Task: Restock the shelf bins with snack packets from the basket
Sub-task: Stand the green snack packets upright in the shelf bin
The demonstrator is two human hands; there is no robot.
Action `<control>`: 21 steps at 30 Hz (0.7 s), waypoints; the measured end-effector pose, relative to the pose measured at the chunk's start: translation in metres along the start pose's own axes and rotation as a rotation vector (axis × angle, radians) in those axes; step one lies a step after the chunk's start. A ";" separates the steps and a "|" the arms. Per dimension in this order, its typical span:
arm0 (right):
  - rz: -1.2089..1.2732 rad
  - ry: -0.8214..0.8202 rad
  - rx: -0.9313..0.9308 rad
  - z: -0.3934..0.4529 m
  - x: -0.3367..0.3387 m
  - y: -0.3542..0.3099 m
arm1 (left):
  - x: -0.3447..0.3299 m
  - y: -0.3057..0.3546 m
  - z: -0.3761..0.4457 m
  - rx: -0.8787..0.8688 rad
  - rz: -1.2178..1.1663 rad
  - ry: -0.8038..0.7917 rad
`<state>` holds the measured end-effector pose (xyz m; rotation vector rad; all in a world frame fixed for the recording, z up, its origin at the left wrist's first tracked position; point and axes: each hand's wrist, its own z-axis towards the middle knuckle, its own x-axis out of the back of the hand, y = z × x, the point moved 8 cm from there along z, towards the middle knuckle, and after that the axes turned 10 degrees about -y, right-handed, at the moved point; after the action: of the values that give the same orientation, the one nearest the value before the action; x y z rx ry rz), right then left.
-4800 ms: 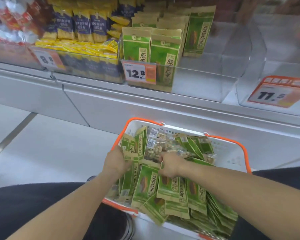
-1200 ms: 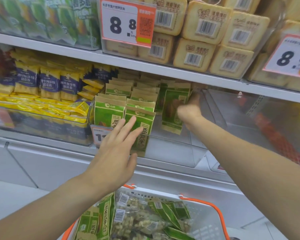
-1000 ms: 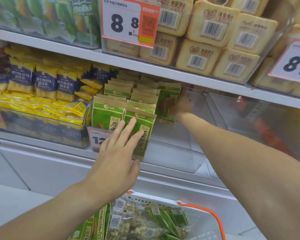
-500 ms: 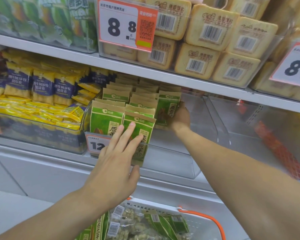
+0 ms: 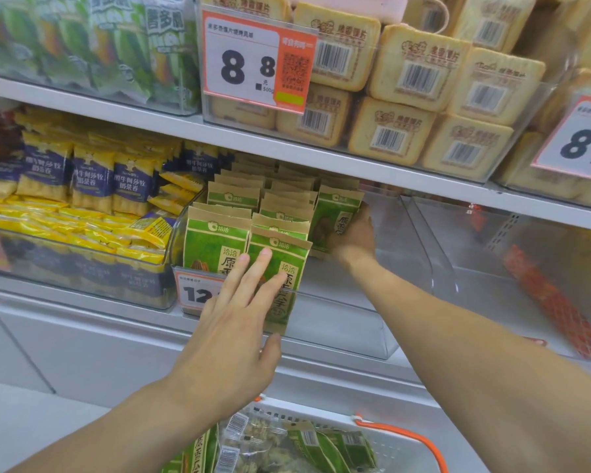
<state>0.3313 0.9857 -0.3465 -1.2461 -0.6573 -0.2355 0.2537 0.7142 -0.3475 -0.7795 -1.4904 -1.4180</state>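
Green snack packets stand in rows inside a clear shelf bin on the middle shelf. My left hand lies flat with straight fingers against the bin's front, over the front packets. My right hand reaches into the bin and grips an upright green packet at the right end of the rows. The white basket with orange handles sits below, holding more green packets and clear nut packets.
Left of the green packets is a bin of yellow and blue packets. An empty clear bin stands to the right. The upper shelf holds beige biscuit packs and price tags. The right half of the green bin has free room.
Since the basket frame, both hands rose to the shelf. In the last second my right hand brought its green packet lower and against the right end of the rows; my left hand stayed put.
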 end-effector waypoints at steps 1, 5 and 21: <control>-0.009 0.008 0.015 0.000 0.001 -0.002 | 0.000 0.000 0.000 0.000 -0.004 0.001; -0.107 0.000 0.001 -0.001 0.000 -0.002 | -0.001 0.000 0.000 0.004 -0.002 -0.004; -0.152 0.014 -0.056 -0.007 0.003 -0.002 | 0.000 0.001 -0.001 -0.005 0.005 0.004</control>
<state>0.3346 0.9793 -0.3446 -1.2480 -0.7382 -0.3902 0.2550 0.7129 -0.3467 -0.7826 -1.4818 -1.4194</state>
